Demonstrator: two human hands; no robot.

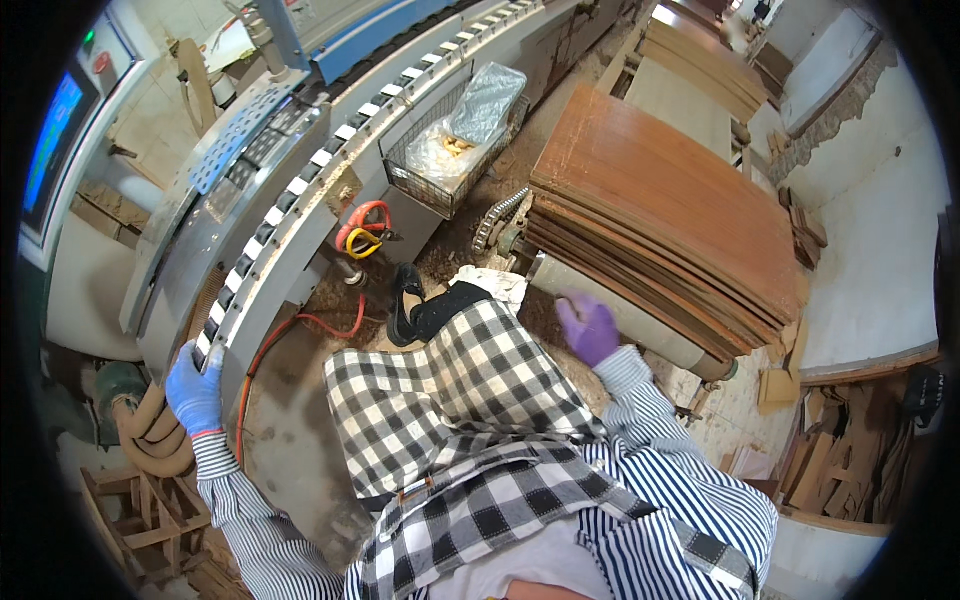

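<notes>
My left hand (195, 388), in a blue glove, rests at the near end of the machine's conveyor track (243, 264), a curved row of black and white blocks. Its thumb and fingers are apart, and nothing shows in it. My right hand (588, 330), in a purple glove, hangs in front of a metal roller (622, 310), fingers loosely apart and with nothing visible in them. Beyond that roller lies a stack of reddish-brown wood panels (665, 190). Whether my right fingertips touch the roller, I cannot tell.
A wire basket (450, 195) with plastic bags hangs on the machine's side. Below it are a coiled red and yellow air hose (365, 228) and a red hose (262, 350) along the floor. More boards (690, 60) lie farther back. A lit screen (55, 140) stands at left.
</notes>
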